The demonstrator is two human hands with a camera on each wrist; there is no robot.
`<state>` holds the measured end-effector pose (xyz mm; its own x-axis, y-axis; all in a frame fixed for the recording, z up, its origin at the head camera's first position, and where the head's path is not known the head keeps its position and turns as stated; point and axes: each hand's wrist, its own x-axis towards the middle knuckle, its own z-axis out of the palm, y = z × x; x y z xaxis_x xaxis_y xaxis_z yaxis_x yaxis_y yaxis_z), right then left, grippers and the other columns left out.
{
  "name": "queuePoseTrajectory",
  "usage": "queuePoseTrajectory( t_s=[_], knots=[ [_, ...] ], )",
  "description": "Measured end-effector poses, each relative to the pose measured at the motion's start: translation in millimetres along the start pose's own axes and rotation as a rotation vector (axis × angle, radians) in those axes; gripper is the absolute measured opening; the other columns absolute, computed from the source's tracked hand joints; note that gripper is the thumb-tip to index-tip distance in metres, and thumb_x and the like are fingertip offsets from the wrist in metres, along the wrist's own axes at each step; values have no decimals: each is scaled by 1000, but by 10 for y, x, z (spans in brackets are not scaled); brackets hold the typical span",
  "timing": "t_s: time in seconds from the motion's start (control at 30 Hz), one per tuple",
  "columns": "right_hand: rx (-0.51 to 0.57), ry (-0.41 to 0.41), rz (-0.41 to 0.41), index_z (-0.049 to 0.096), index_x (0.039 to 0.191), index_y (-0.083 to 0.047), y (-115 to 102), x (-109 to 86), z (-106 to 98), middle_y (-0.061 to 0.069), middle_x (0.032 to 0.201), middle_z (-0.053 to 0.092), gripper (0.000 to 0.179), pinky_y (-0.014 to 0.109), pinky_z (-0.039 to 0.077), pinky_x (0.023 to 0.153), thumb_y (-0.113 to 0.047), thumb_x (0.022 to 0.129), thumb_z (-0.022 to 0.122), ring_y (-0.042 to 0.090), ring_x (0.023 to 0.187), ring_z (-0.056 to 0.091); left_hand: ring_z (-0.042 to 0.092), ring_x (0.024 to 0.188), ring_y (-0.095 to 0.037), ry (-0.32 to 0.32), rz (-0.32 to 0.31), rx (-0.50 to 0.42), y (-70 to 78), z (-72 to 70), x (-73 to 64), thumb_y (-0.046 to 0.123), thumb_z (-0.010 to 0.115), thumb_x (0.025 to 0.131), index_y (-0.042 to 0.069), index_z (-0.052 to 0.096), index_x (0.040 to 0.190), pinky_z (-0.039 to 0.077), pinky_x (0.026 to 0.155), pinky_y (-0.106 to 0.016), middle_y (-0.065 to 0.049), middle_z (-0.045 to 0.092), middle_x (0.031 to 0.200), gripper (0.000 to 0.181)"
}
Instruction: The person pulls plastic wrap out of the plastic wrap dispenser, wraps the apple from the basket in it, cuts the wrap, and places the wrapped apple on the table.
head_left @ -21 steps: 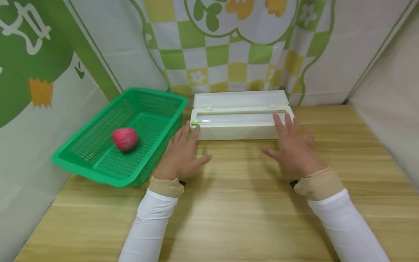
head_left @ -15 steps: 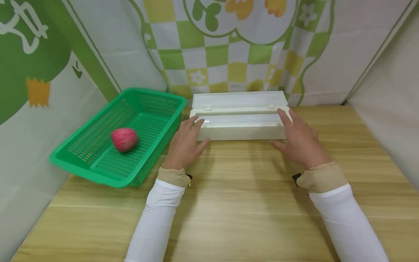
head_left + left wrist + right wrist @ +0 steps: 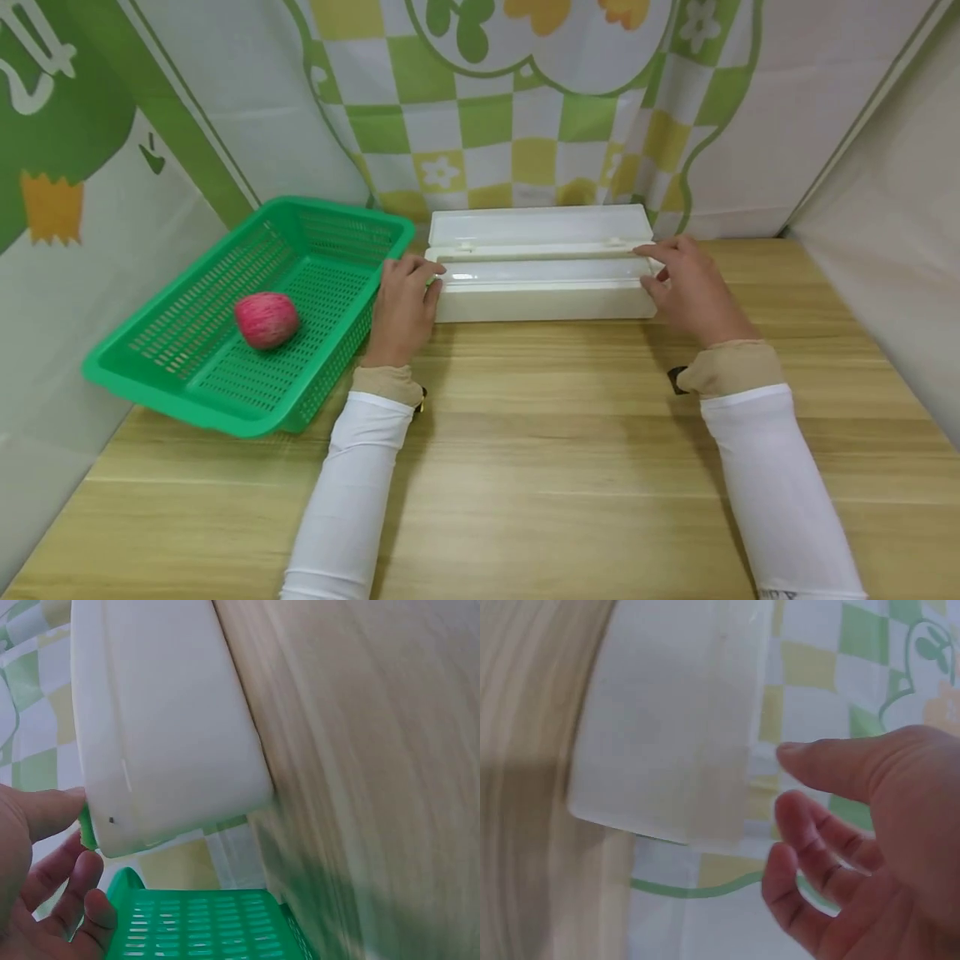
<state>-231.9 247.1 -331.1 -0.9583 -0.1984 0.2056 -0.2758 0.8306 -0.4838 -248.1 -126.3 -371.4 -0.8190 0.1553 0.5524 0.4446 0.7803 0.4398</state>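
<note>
A long white cling film dispenser (image 3: 543,302) stands at the back of the table, its lid (image 3: 540,225) tipped back and a strip of clear film lying along its top. My left hand (image 3: 401,312) is at the dispenser's left end. In the left wrist view its thumb and a finger pinch a small green slider (image 3: 88,827) at the box's top corner. My right hand (image 3: 697,287) hovers beside the right end. In the right wrist view, its thumb and bent fingers stand slightly apart from the box, holding nothing visible.
A green perforated basket (image 3: 180,408) stands left of the dispenser, close to my left hand, with a red apple (image 3: 267,321) inside. Behind the dispenser hangs a checked cloth (image 3: 487,125). Wooden tabletop (image 3: 555,467) stretches in front.
Both hands have moved forward to the dispenser's ends, and their spread fingers have bent inward. The left thumb and finger have closed on the green slider. Dispenser, basket and apple have stayed put.
</note>
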Motion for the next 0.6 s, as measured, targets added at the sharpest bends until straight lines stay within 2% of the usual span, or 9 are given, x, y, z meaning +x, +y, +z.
queuePoseTrajectory(
  t_s=[0.3,0.4,0.5,0.6],
  knots=[
    [23,67,-58,63,141,2,170,34,82,29,133,55,37,54,51,88,-3,104,60,42,103,64,54,106,-46,-31,30,1,-33,0,-7,1,64,101,-4,76,114,50,94,-54,-25,70,113,18],
    [50,85,-56,65,138,1,232,54,113,28,130,57,34,46,48,84,-4,105,62,39,101,62,53,105,-46,-35,40,-8,-38,3,-6,3,65,101,-4,77,112,48,94,-54,-24,70,113,18],
    [78,115,-46,69,134,-1,285,73,135,24,127,60,31,32,45,79,-7,104,64,35,98,62,54,104,-46,-29,52,-5,-35,1,16,5,67,100,-4,78,108,47,94,-53,-24,71,110,16],
    [107,157,-48,73,127,-2,311,77,159,21,124,64,26,21,42,75,-9,103,67,31,96,62,56,104,-46,-35,42,-9,-33,-5,41,7,69,101,-4,80,104,46,95,-53,-24,72,109,16]
  ],
)
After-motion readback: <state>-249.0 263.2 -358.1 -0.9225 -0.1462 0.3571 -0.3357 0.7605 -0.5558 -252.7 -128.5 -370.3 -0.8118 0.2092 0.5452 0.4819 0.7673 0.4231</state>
